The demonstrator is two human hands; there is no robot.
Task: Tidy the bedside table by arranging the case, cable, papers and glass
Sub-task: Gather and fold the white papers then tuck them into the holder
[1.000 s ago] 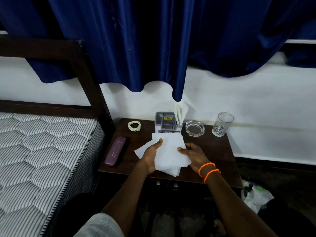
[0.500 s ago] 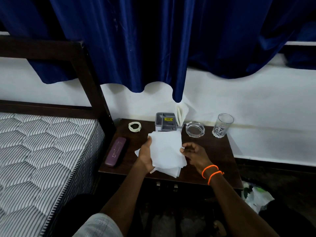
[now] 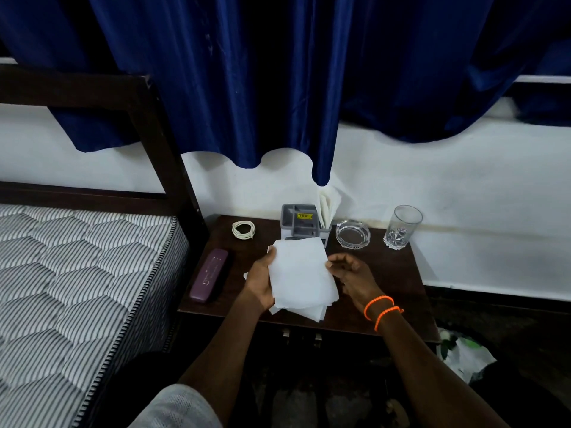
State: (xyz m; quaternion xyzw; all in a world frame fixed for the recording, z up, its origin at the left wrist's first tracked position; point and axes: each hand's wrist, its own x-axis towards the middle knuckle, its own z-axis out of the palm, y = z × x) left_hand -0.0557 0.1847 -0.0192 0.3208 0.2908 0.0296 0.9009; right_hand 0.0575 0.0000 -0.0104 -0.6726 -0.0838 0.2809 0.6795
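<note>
1. Papers (image 3: 301, 273) are the step in hand, as I judge it: the left hand (image 3: 262, 282) holds the stack by its left edge, with the thumb on top and the fingers behind, lifted a little above the table (image 3: 386, 279).
2. The right hand (image 3: 352, 273) is at the right edge of the stack, with the fingers bent toward the sheets. Whether it pinches the edge or only touches it, I cannot tell.
3. The sheets are not yet even. Some corners stick out at the bottom and at the left side, so I think the squaring is only half done.
4. The next move, in my judgement, calls for tapping the edges together and then laying the stack flat, or standing it in the grey organizer (image 3: 301, 223) behind, where other folded papers (image 3: 329, 205) already stand.
5. The sheets look thin, white and soft. They bend easily and may slide apart, so a light and even grip is needed.
6. The case (image 3: 209, 278) is long, purple, with rounded ends and a hard, smooth look. It lies near the left edge of the table, beside the bed (image 3: 77, 273).
7. The cable (image 3: 243, 229) is white and coiled in a small ring at the back left of the table.
8. The glass (image 3: 401, 227) is clear, with a thick cut base, and stands upright at the back right. Near it lies a round glass ashtray (image 3: 353, 233).
9. The table top is dark, smooth wood.
</note>
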